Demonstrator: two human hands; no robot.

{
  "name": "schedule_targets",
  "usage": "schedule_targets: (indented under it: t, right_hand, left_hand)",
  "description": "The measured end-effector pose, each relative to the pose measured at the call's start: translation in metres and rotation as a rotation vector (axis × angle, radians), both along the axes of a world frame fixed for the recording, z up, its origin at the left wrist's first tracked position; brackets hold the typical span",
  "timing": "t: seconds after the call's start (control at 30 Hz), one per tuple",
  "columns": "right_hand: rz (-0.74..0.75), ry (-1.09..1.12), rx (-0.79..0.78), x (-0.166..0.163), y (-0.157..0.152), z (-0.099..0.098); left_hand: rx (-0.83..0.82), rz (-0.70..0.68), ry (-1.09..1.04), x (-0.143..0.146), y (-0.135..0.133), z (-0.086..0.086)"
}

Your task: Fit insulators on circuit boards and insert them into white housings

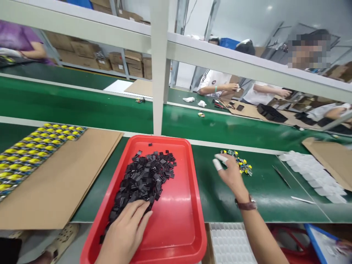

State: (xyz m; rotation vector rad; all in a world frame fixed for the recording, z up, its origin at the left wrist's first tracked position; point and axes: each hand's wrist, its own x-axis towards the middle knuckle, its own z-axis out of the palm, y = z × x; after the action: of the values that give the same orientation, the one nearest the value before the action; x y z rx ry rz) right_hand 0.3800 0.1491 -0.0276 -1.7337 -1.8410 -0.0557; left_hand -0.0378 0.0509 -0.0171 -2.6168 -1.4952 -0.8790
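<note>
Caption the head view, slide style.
Left hand at black pieces in red tray; right hand near yellow-and-green parts.

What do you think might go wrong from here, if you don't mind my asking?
The red rectangular plastic tray juts past the front edge of the flat green table, so pressure from the left hand might tip it. The small black square pieces, heaped loose, might spill then. The right hand, close to the loose yellow-and-green parts, might scatter them.

Left grip (127,228) palm-down, right grip (231,173) forward
</note>
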Motion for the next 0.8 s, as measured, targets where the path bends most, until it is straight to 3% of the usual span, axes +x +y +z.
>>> schedule_targets:
  t: [0.13,0.23,0.3,0.4,0.5,0.6,0.7,0.8]
  right_hand:
    - [0.394,-0.081,-0.119,-0.093,0.014,-0.010]
    - [0.518,-0.121,-0.162,-0.132,0.031,-0.015]
    - [0.561,-0.128,-0.167,-0.141,0.039,-0.019]
    - [0.637,-0.120,-0.152,-0.138,0.045,-0.033]
    - [0.694,-0.109,-0.114,-0.125,0.044,-0.054]
    - [0.690,-0.067,-0.052,-0.113,0.040,-0.072]
    - [0.683,-0.012,-0.014,-0.109,0.035,-0.078]
    - [0.671,0.027,-0.029,-0.115,0.027,-0.071]
  left_hand:
    - [-0.114,-0.200,0.093,0.032,-0.002,0.017]
    - [-0.298,-0.296,0.073,0.041,-0.019,0.031]
    - [-0.361,-0.242,0.036,0.026,-0.024,0.037]
    - [-0.285,-0.002,-0.001,-0.032,-0.015,0.037]
    - [-0.141,0.351,0.020,-0.119,0.008,0.030]
    - [-0.074,0.600,0.046,-0.204,0.041,0.020]
    - [-0.064,0.699,0.087,-0.259,0.087,0.008]
    - [-0.070,0.702,0.135,-0.279,0.147,-0.003]
